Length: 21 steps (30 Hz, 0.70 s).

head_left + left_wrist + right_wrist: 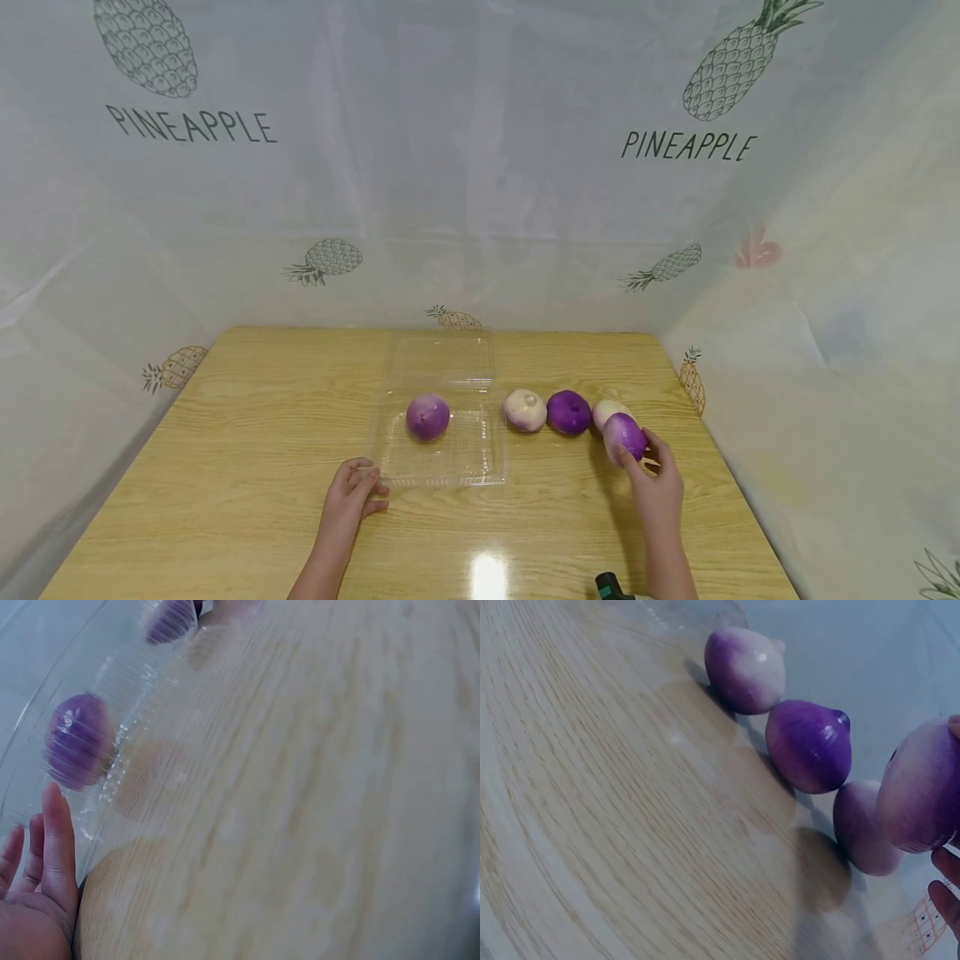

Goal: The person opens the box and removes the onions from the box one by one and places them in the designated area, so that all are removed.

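A clear plastic clamshell box (480, 477) lies opened out on the table, its lid folded back away from me. One purple onion (428, 417) sits in its base, and it also shows through the plastic in the left wrist view. My left hand (355, 490) is at the box's near left corner, its fingers fairly straight in the left wrist view. With my right hand (658, 475) I hold a purple-and-white onion (624, 437) between thumb and fingers. Behind it a pale onion (609, 410) is partly hidden; in the right wrist view the held onion overlaps it.
Right of the box, a whitish onion (524, 410) and a deep purple onion (568, 412) stand in a row with the pale one. A black object (609, 586) shows at the near edge, by my right forearm. A pineapple-print sheet (480, 208) hangs behind the wooden table (247, 433).
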Each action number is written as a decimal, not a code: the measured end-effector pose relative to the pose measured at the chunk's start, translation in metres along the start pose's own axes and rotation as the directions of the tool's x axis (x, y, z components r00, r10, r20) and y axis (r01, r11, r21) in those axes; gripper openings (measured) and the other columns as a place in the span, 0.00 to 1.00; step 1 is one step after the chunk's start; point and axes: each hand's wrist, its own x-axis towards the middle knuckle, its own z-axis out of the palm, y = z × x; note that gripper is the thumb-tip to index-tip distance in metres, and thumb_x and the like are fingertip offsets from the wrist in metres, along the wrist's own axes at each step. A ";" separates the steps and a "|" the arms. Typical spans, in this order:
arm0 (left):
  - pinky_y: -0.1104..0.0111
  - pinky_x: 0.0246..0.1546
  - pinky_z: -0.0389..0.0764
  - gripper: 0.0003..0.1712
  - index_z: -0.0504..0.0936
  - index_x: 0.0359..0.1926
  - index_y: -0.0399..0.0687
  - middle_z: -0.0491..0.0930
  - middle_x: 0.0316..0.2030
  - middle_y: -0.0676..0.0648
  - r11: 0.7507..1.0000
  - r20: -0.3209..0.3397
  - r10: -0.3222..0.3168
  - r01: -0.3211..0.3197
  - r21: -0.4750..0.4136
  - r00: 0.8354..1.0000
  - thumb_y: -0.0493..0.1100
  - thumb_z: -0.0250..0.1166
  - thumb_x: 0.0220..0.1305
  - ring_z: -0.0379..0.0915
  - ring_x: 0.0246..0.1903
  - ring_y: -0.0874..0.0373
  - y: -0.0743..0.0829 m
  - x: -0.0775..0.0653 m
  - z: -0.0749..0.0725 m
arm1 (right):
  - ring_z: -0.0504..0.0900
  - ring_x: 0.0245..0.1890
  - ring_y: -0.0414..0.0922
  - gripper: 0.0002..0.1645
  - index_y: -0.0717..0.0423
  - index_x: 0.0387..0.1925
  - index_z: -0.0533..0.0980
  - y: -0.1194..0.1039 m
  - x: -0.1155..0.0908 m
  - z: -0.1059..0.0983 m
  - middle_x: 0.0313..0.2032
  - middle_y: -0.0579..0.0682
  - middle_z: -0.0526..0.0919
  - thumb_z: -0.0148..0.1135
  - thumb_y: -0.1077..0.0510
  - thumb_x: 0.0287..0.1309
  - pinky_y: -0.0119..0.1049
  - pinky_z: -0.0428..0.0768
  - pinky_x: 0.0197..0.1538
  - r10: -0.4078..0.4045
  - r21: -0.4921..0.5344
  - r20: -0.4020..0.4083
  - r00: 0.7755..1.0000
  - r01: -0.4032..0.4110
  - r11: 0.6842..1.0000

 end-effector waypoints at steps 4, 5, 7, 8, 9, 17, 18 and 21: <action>0.64 0.32 0.85 0.22 0.64 0.58 0.33 0.77 0.36 0.40 1.000 0.000 -0.004 0.004 -0.004 1.000 0.41 0.59 0.71 0.78 0.33 0.57 0.000 0.000 0.000 | 0.68 0.49 0.47 0.35 0.59 0.64 0.68 0.001 0.002 -0.006 0.54 0.57 0.74 0.67 0.49 0.61 0.39 0.65 0.51 -0.006 -0.010 -0.033 0.999 0.005 1.000; 0.64 0.32 0.85 0.22 0.64 0.58 0.33 0.77 0.36 0.40 1.000 0.001 -0.004 0.004 -0.002 1.000 0.41 0.59 0.71 0.78 0.33 0.57 0.000 0.000 0.000 | 0.68 0.49 0.47 0.35 0.60 0.64 0.68 0.002 0.002 -0.008 0.54 0.58 0.74 0.67 0.49 0.61 0.40 0.65 0.50 -0.008 -0.013 -0.037 0.999 0.007 1.000; 0.64 0.32 0.85 0.22 0.64 0.58 0.33 0.77 0.37 0.40 1.000 -0.001 -0.004 0.004 -0.001 1.000 0.41 0.58 0.71 0.78 0.33 0.57 0.000 0.000 0.000 | 0.68 0.49 0.48 0.35 0.61 0.65 0.68 0.004 0.004 -0.011 0.55 0.59 0.74 0.67 0.49 0.61 0.40 0.66 0.50 -0.007 -0.017 -0.049 0.999 0.007 1.000; 0.64 0.32 0.85 0.22 0.64 0.58 0.33 0.77 0.37 0.40 1.000 -0.002 -0.004 0.004 -0.001 1.000 0.40 0.58 0.71 0.78 0.33 0.57 0.000 0.000 0.000 | 0.68 0.49 0.48 0.35 0.61 0.65 0.68 0.005 0.005 -0.012 0.55 0.59 0.74 0.66 0.49 0.61 0.40 0.66 0.50 -0.006 -0.020 -0.053 0.999 0.005 1.000; 0.64 0.32 0.85 0.22 0.64 0.58 0.33 0.77 0.37 0.40 1.000 -0.003 -0.003 0.003 0.000 1.000 0.40 0.58 0.71 0.78 0.33 0.57 0.000 0.000 0.000 | 0.68 0.49 0.49 0.35 0.62 0.65 0.68 0.005 0.005 -0.014 0.55 0.59 0.73 0.66 0.50 0.61 0.40 0.66 0.50 -0.005 -0.022 -0.057 0.998 0.004 1.000; 0.64 0.32 0.85 0.21 0.64 0.58 0.33 0.77 0.37 0.41 1.000 0.000 -0.005 0.005 0.004 1.000 0.40 0.58 0.71 0.78 0.33 0.57 0.000 0.001 0.000 | 0.68 0.47 0.44 0.35 0.61 0.64 0.68 0.011 0.010 -0.022 0.55 0.56 0.74 0.66 0.50 0.62 0.35 0.65 0.49 0.007 -0.038 -0.086 0.996 -0.010 0.999; 0.64 0.32 0.85 0.21 0.64 0.58 0.33 0.77 0.37 0.41 1.000 0.000 -0.006 0.006 0.004 1.000 0.40 0.58 0.71 0.78 0.33 0.57 0.000 0.001 0.000 | 0.68 0.47 0.44 0.34 0.61 0.64 0.68 0.012 0.011 -0.023 0.55 0.56 0.73 0.66 0.50 0.62 0.35 0.65 0.48 0.008 -0.047 -0.088 0.996 -0.012 0.999; 0.64 0.32 0.85 0.21 0.64 0.58 0.33 0.77 0.36 0.41 1.000 -0.004 -0.008 0.008 0.003 1.000 0.40 0.58 0.71 0.78 0.33 0.57 0.000 0.001 0.000 | 0.68 0.48 0.46 0.35 0.61 0.64 0.68 0.013 0.015 -0.026 0.56 0.56 0.73 0.66 0.50 0.61 0.37 0.65 0.48 0.007 -0.056 -0.089 0.996 -0.012 0.998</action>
